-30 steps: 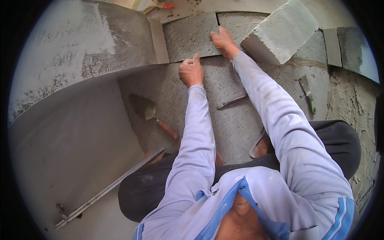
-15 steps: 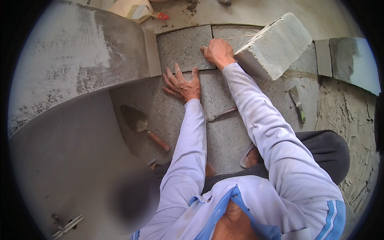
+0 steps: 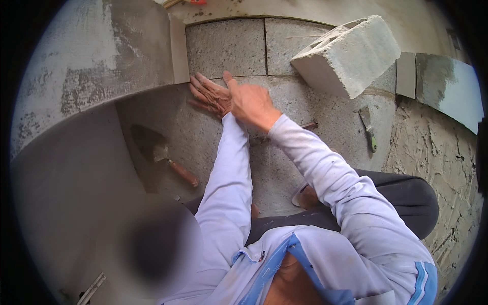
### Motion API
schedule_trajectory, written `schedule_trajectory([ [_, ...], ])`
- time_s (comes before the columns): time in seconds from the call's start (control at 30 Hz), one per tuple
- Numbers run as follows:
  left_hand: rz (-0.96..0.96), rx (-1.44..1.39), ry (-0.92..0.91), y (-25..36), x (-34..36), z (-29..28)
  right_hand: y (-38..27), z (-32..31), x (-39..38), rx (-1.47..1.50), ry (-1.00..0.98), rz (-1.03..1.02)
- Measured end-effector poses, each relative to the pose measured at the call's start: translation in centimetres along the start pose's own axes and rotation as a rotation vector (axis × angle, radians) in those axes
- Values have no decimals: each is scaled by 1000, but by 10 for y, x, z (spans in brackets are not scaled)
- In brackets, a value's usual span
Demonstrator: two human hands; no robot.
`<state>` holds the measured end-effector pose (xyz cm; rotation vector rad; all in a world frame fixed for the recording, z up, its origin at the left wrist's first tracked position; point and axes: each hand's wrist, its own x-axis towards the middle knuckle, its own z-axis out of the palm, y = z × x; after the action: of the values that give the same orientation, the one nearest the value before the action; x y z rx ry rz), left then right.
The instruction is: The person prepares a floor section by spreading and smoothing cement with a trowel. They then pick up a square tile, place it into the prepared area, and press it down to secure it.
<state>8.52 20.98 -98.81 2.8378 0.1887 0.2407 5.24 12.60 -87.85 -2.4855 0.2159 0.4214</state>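
My left hand (image 3: 208, 95) lies with fingers spread at the near edge of a speckled grey slab (image 3: 226, 48), by the left wall's corner. Beside and partly over its wrist is my right hand (image 3: 254, 105), its fingers curled in; whether anything is in them is hidden. A second speckled slab (image 3: 287, 44) adjoins the first along a thin dark joint. On it, tilted, rests a pale hollow concrete block (image 3: 356, 58). The reddish end of a thin bar (image 3: 309, 125) shows past my right sleeve.
A pointed trowel with an orange-brown handle (image 3: 183, 173) lies left of my left arm. To the right lies a putty knife with a green handle (image 3: 372, 140). Rough mortar (image 3: 432, 152) covers the surface at the right. A plastered low wall (image 3: 86, 56) stands at the left.
My right hand has come off the slab joint, moving left and nearer to my left hand. My left hand stays spread near the slab's edge. The view has shifted slightly.
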Motion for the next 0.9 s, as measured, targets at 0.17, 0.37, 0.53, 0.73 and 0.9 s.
schedule_trajectory([
  [0.17,-15,25,13,1,1,0,17,-3,9,31,-62,23],
  [0.37,-52,-159,3,7,1,-10,34,-29,24,85,116,133],
  [0.53,-178,-223,67,11,5,-21,56,-47,37,153,220,168],
  [0.73,-229,-77,83,0,1,-31,47,-19,30,162,34,197],
  [0.9,-292,-89,160,-1,5,-25,43,-8,30,220,-1,128],
])
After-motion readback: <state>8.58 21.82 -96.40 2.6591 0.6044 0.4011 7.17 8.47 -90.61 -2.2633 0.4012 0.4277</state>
